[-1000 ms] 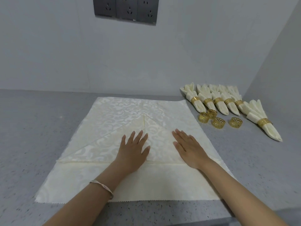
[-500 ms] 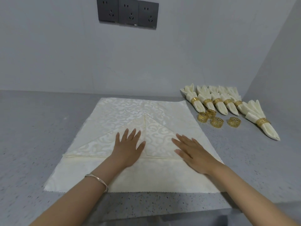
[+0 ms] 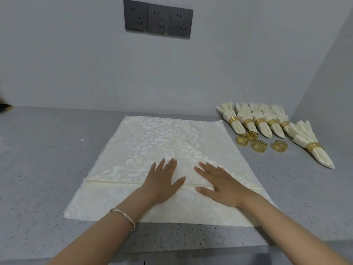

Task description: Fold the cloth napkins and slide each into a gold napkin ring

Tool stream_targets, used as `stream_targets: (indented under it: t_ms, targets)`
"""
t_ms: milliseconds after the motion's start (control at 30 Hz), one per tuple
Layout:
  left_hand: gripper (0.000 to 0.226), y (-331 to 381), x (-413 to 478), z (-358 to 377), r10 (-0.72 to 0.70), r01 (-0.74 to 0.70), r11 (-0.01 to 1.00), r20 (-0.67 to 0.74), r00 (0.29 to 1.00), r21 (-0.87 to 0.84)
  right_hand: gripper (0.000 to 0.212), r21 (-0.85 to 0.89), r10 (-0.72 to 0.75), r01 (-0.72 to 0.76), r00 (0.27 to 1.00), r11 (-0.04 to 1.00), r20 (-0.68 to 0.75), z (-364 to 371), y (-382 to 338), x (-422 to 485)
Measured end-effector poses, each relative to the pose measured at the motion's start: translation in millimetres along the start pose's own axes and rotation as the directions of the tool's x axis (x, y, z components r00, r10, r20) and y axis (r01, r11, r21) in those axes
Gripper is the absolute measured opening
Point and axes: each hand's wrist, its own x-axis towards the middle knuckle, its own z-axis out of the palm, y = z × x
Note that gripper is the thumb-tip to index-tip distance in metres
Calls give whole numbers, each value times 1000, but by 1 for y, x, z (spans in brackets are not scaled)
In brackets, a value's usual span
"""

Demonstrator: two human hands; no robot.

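Evidently the left hand [image 3: 162,181] and right hand [image 3: 219,185] lie flat, fingers straight, on the napkin [image 3: 124,169] to crease its folded triangle.

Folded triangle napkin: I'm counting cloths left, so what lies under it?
A flat cream cloth spread on the grey counter. The left hand and right hand rest flat on the triangle napkin; any further cloths beneath are covered.

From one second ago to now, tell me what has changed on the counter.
The left hand and right hand, flat on the folded napkin, slid slightly apart, then back inward. Nothing gripped or released. Ringed napkins and loose gold napkin rings stayed put.
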Motion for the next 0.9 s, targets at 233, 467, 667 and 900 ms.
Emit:
stream_targets:
  t_ms: [233, 467, 667, 900]
  targets:
    - [61, -3, -5, 0, 63, -64, 998, -64, 996, -10, 61, -70, -47, 48, 999, 996, 14, -7, 8, 1]
    - [57, -3, -4, -1, 91, -97, 994, -107, 990, -51, 61, -102, -64, 63, 998, 993, 0, -27, 22, -13]
    - [13, -4, -10, -10, 122, -202, 943, -288, 950, -266, 23, 74, 91, -81, 987, 994, -132, -82, 63, -26]
    - [27, -3, -10, -21, 64, -131, 925, -193, 979, -356, 28, 627, 229, -16, 938, 779, -261, -124, 53, 20]
